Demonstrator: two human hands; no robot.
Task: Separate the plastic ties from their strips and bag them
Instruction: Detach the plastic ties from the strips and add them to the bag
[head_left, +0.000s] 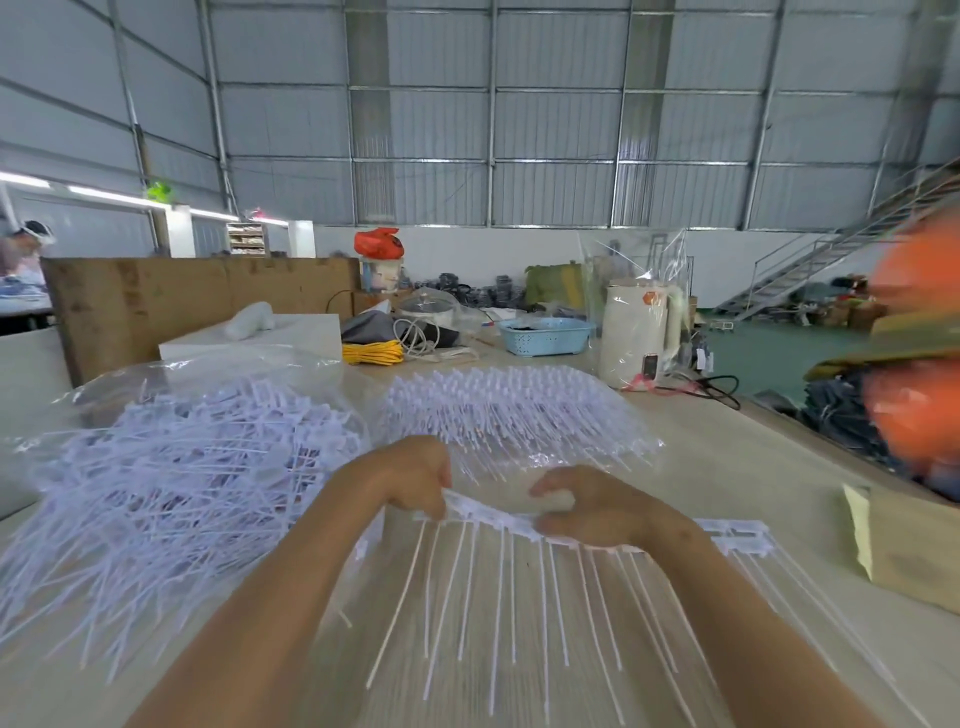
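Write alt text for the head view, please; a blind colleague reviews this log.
Both hands, left hand and right hand, grip a white strip of plastic ties hanging toward the camera. A heap of ties lies left on the table.

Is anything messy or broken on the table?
Nothing looks broken. The loose ties on the left lie in a tangled heap, crossing every way and sticking out of their clear bag. The left hand and right hand grip a strip whose ties hang fairly straight.
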